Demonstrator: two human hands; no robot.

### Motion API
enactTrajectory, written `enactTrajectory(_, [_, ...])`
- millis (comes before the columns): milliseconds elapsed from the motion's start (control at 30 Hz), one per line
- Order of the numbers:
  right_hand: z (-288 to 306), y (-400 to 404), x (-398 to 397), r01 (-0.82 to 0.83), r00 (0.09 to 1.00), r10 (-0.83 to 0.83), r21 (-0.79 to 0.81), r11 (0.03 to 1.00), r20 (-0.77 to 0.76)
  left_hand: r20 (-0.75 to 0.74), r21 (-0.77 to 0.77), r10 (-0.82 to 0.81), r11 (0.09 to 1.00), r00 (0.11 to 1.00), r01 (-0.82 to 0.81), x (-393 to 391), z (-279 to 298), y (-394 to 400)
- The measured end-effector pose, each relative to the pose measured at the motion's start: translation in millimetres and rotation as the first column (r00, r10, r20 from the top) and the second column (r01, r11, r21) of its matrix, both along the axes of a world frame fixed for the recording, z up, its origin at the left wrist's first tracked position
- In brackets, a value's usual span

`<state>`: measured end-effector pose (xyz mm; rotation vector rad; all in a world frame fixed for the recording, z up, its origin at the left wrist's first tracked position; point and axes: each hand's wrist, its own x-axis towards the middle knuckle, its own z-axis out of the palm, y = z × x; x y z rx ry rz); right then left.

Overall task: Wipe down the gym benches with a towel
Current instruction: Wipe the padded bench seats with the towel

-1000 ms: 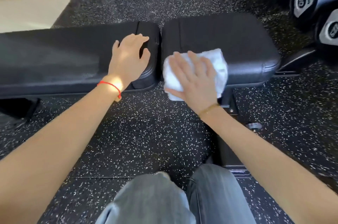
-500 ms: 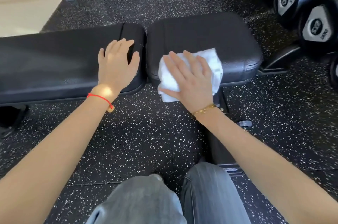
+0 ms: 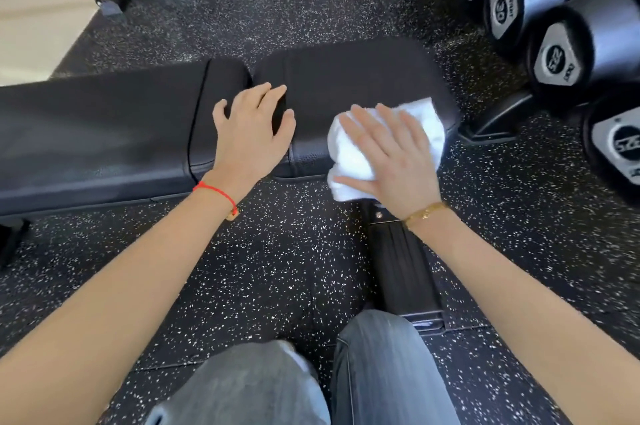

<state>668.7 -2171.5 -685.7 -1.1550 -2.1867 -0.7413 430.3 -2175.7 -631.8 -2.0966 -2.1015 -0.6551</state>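
A black padded gym bench (image 3: 104, 133) runs across the view, with a long back pad on the left and a shorter seat pad (image 3: 353, 78) on the right. My left hand (image 3: 252, 133) rests flat over the gap between the two pads, fingers spread. A folded white towel (image 3: 426, 119) lies on the near right corner of the seat pad and hangs over its front edge. My right hand (image 3: 391, 161) presses on the towel with straight fingers.
A rack of black dumbbells (image 3: 571, 50) stands close on the right. The bench's black base bar (image 3: 401, 265) runs toward my knees on the speckled rubber floor (image 3: 259, 268). A metal frame leg (image 3: 114, 5) sits at the far left.
My right hand has slid the towel to the right along the seat pad, toward its right end. My left hand has shifted from the back pad's end onto the gap.
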Motion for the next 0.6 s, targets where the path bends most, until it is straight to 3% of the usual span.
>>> enactTrajectory(200, [-0.6,7.3,53.2,0.064,0.982,-0.075,-0.071,0.995,-0.171,0.0,0.013,0.009,1.0,1.0,-0.009,-0.1,-3.7,0.7])
enactTrajectory(433, [4.9,-0.2,-4.3,0.075,0.996,-0.077,-0.045,0.996,-0.053,-0.022,0.004,-0.002,1.0,1.0,0.002,1.7,-2.6,1.7])
enactTrajectory(600, [21.1,6.8,21.6,-0.005,0.995,-0.011,-0.156,0.988,-0.1,-0.062,-0.002,-0.002,1.0,0.998,0.002,-10.9,3.1,2.1])
